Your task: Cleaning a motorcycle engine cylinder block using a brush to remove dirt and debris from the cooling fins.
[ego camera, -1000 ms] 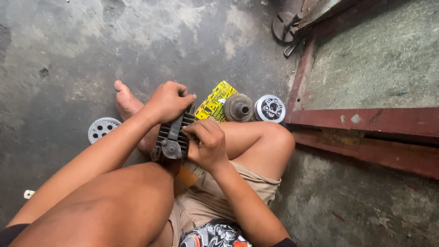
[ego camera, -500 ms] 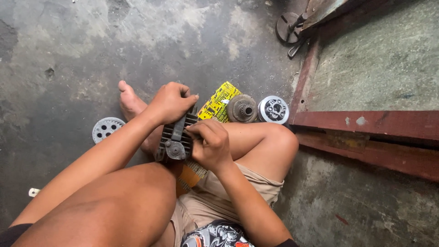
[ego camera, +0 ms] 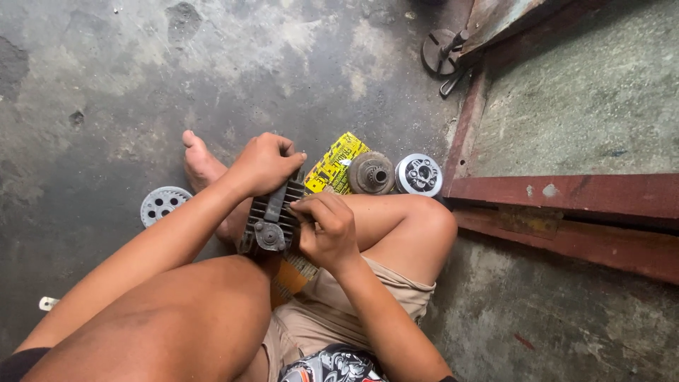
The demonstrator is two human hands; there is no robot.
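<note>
Finned engine part (ego camera: 269,219) sits over lap, left hand (ego camera: 265,164) curled round its top, right hand (ego camera: 327,230) pinching its side w/ fingertips, yellow packet (ego camera: 334,168) & two round metal parts on floor nearby.

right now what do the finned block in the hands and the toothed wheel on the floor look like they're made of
Finned block: looks like cast metal, dark grey and dull, with rigid parallel fins and a grimy film; which alloy can't be told. The left hand grips its top, the right hand its side.
Toothed wheel: seems to be steel, pale grey and matte, with thin cut teeth and drilled holes.
</note>
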